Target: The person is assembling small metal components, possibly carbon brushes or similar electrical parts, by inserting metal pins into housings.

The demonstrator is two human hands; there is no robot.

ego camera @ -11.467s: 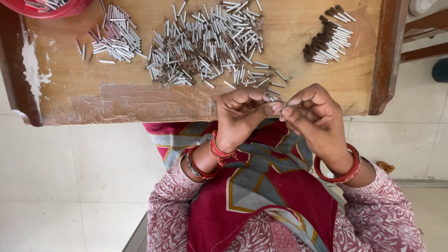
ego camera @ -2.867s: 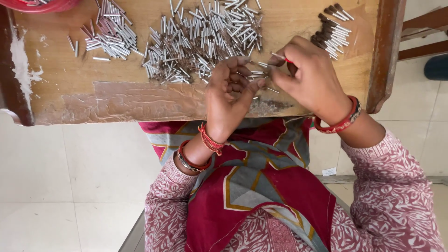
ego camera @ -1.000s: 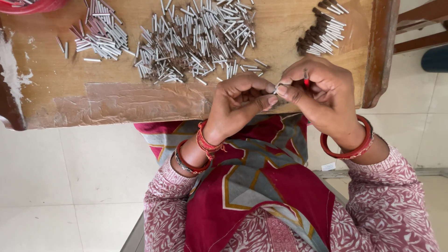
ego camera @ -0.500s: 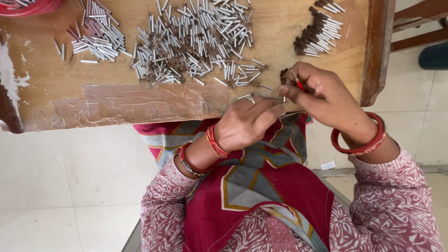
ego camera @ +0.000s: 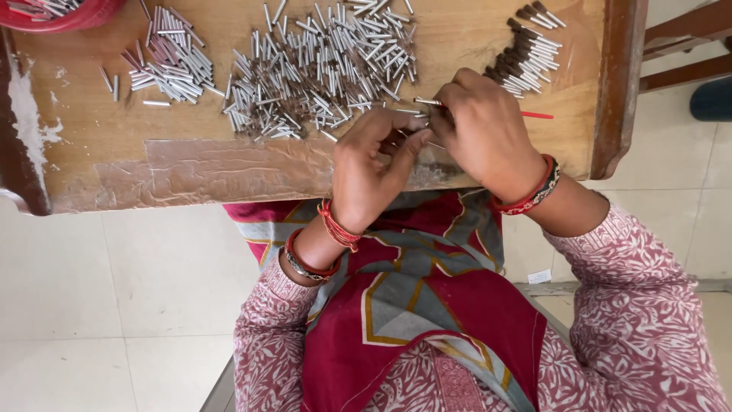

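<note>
Both hands are working at the near edge of the wooden table (ego camera: 114, 164), just right of the big central heap of small silver tubes (ego camera: 324, 65). The right hand (ego camera: 480, 133) is closing around a thin red stick (ego camera: 537, 115) and pinching a silver tube (ego camera: 427, 101). The left hand (ego camera: 370, 164) is lying half-curled, fingertips touching the right hand; whether it is gripping anything is hidden. A brown-tipped bundle (ego camera: 526, 49) is lying right of the heap, a smaller tube pile (ego camera: 164, 65) left.

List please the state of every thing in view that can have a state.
left hand: fingers curled, touching the right hand
right hand: closed on a thin silver tube
red stick: poking out beside the right hand
big tube pile: loose, scattered
dark-tipped tubes: lying side by side
</note>
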